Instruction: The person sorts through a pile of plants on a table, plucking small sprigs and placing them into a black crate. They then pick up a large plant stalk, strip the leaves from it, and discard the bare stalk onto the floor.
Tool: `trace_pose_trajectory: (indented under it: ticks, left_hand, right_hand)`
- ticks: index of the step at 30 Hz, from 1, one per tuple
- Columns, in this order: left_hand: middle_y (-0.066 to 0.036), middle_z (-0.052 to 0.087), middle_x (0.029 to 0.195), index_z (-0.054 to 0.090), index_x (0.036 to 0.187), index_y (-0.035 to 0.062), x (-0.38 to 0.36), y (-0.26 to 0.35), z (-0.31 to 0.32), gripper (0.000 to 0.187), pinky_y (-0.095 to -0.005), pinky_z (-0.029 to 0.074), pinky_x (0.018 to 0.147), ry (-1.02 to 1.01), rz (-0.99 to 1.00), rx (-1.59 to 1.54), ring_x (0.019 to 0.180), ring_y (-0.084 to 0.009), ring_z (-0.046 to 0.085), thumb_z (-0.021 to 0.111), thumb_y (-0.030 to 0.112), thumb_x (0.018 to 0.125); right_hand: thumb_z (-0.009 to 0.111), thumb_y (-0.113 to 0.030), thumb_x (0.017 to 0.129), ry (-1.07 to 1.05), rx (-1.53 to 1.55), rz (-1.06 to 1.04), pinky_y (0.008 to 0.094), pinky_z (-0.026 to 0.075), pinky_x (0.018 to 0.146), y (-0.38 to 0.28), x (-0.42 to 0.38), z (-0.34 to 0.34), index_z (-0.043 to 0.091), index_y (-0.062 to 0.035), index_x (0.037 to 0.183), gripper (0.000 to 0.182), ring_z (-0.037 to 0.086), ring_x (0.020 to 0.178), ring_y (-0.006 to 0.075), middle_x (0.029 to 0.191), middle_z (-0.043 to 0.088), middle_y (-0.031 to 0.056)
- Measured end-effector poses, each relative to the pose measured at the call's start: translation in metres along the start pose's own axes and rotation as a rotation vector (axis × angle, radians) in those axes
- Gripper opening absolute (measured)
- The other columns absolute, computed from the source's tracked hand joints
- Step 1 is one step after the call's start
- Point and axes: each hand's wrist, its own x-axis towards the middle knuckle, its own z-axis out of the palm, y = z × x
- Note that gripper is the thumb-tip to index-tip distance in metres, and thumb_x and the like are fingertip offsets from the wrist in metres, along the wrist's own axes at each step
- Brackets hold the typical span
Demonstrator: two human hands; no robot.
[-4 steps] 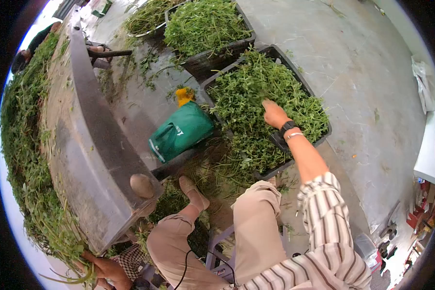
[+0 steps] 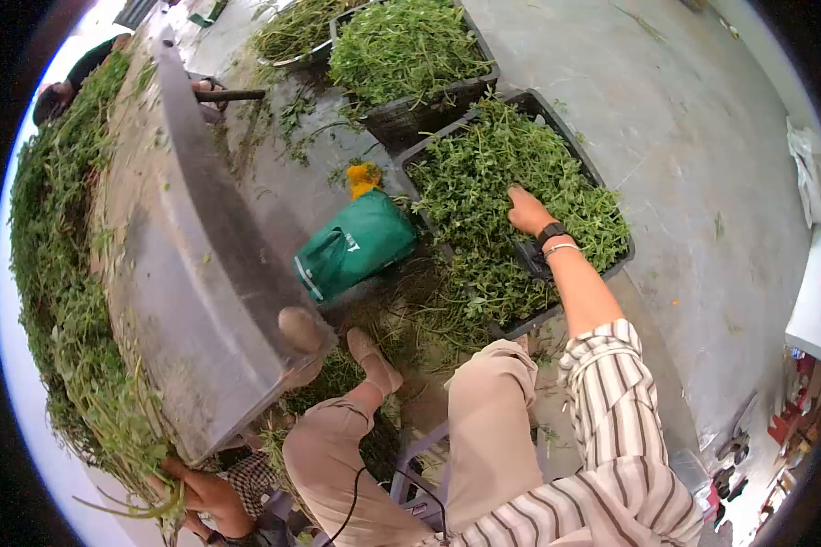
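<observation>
My right hand [image 2: 529, 211], with a dark watch and a bracelet at the wrist, reaches over a black crate [image 2: 618, 255] heaped with leafy green stems [image 2: 488, 178]. Its fingers are partly stretched toward the top of the heap, and no stem shows in them; their undersides are hidden. My left hand is out of view. At lower left, another person's hand [image 2: 212, 500], below a checkered sleeve [image 2: 251, 483], is at green stems on the table's edge.
A second crate [image 2: 424, 105] full of greens stands behind. A green bag [image 2: 360, 246] and a yellow item [image 2: 363, 178] lie left of the near crate. A long table [image 2: 169, 365] bears a pile of greens [image 2: 55, 255]. Loose stems litter the floor.
The view has shifted slightly, moving the scene rightward. The blurred greens by my right hand's fingers are no longer seen, and the hand stays over the heap.
</observation>
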Motion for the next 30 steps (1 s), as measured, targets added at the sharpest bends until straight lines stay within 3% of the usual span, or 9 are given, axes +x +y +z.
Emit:
trace_pose_trajectory:
  ticks: [2, 5, 7, 11, 13, 15, 20, 25, 30]
  left_hand:
    - [-0.024, 0.047, 0.124, 0.04, 0.129, -0.0071, -0.007, 0.004, 0.006, 0.041, -0.0367, 0.044, 0.091, 0.07, -0.317, -0.405, 0.103, -0.0281, 0.053, 0.052, 0.006, 0.092]
    - [-0.023, 0.049, 0.123, 0.038, 0.129, -0.0076, -0.005, 0.017, 0.004, 0.043, -0.0365, 0.045, 0.089, -0.024, -0.117, -0.024, 0.102, -0.0271, 0.053, 0.053, 0.008, 0.092]
    - [-0.025, 0.047, 0.124, 0.041, 0.127, -0.0098, 0.0, 0.032, 0.002, 0.038, -0.0399, 0.038, 0.094, -0.078, -0.29, -0.147, 0.109, -0.029, 0.047, 0.049, 0.008, 0.094]
    - [-0.023, 0.047, 0.124, 0.042, 0.124, -0.0101, 0.0, 0.024, 0.007, 0.035, -0.0381, 0.038, 0.093, -0.134, -0.421, -0.474, 0.109, -0.0275, 0.046, 0.048, 0.007, 0.094]
    - [-0.022, 0.048, 0.122, 0.041, 0.124, -0.0093, -0.004, 0.021, 0.017, 0.034, -0.0369, 0.039, 0.091, -0.038, -0.192, -0.361, 0.105, -0.026, 0.047, 0.048, 0.007, 0.094]
    - [-0.02, 0.049, 0.118, 0.041, 0.123, -0.0077, 0.009, 0.036, 0.009, 0.034, -0.0366, 0.041, 0.088, -0.125, -0.351, -0.453, 0.102, -0.0244, 0.048, 0.049, 0.008, 0.094]
    - [-0.018, 0.047, 0.116, 0.042, 0.123, -0.0066, 0.008, 0.033, 0.014, 0.034, -0.0358, 0.042, 0.087, -0.081, -0.205, -0.354, 0.101, -0.0237, 0.048, 0.051, 0.009, 0.094]
    - [-0.019, 0.047, 0.119, 0.041, 0.123, -0.0075, 0.006, 0.038, 0.014, 0.034, -0.0349, 0.041, 0.09, -0.068, -0.283, -0.437, 0.103, -0.0242, 0.047, 0.05, 0.007, 0.094]
    - [-0.021, 0.049, 0.119, 0.04, 0.123, -0.0096, 0.006, 0.037, 0.013, 0.034, -0.0345, 0.041, 0.091, -0.061, -0.335, -0.477, 0.101, -0.0242, 0.049, 0.049, 0.006, 0.094]
  right_hand:
    - [0.046, -0.004, 0.079, 0.12, 0.134, -0.069, 0.0412, 0.031, 0.106, 0.012, -0.019, -0.002, 0.043, 0.0005, 0.129, 0.05, 0.035, 0.127, 0.0366, 0.137, 0.038, 0.022]
    - [0.051, -0.008, 0.076, 0.506, 0.161, -0.337, 0.0424, 0.035, 0.101, -0.002, -0.072, -0.03, 0.048, 0.0005, 0.122, 0.047, 0.044, 0.117, 0.0369, 0.124, 0.05, 0.0212]
    - [0.052, -0.008, 0.075, 0.559, 0.176, -0.355, 0.0422, 0.038, 0.095, -0.01, -0.114, -0.036, 0.053, 0.0006, 0.113, 0.039, 0.047, 0.109, 0.0361, 0.115, 0.054, 0.0196]
    - [0.056, -0.005, 0.072, 0.314, 0.117, -0.377, 0.0406, 0.042, 0.086, -0.005, -0.19, -0.017, 0.056, -0.0001, 0.097, 0.025, 0.051, 0.097, 0.033, 0.1, 0.057, 0.016]
    - [0.057, -0.003, 0.069, 0.289, 0.086, -0.405, 0.0418, 0.042, 0.085, 0.001, -0.209, -0.004, 0.058, -0.0007, 0.097, 0.028, 0.05, 0.096, 0.0327, 0.1, 0.056, 0.0147]
    - [0.058, -0.001, 0.067, 0.256, -0.073, -0.468, 0.0418, 0.041, 0.085, 0.007, -0.222, 0.005, 0.059, -0.002, 0.096, 0.029, 0.049, 0.097, 0.0318, 0.1, 0.056, 0.0126]
    - [0.061, -0.004, 0.066, 0.103, -0.47, -0.433, 0.0379, 0.038, 0.079, 0.03, -0.215, 0.034, 0.062, -0.0082, 0.09, 0.024, 0.046, 0.097, 0.0271, 0.095, 0.056, 0.0082]
    - [0.062, -0.012, 0.071, -0.071, -0.766, -0.437, 0.0368, 0.037, 0.077, 0.038, -0.188, 0.045, 0.066, -0.0123, 0.079, 0.009, 0.046, 0.097, 0.0236, 0.09, 0.057, 0.0042]
    - [0.063, -0.012, 0.07, -0.09, -0.675, -0.424, 0.0388, 0.04, 0.073, 0.036, -0.188, 0.027, 0.067, -0.0123, 0.072, 0.004, 0.048, 0.097, 0.0222, 0.088, 0.058, 0.0035]
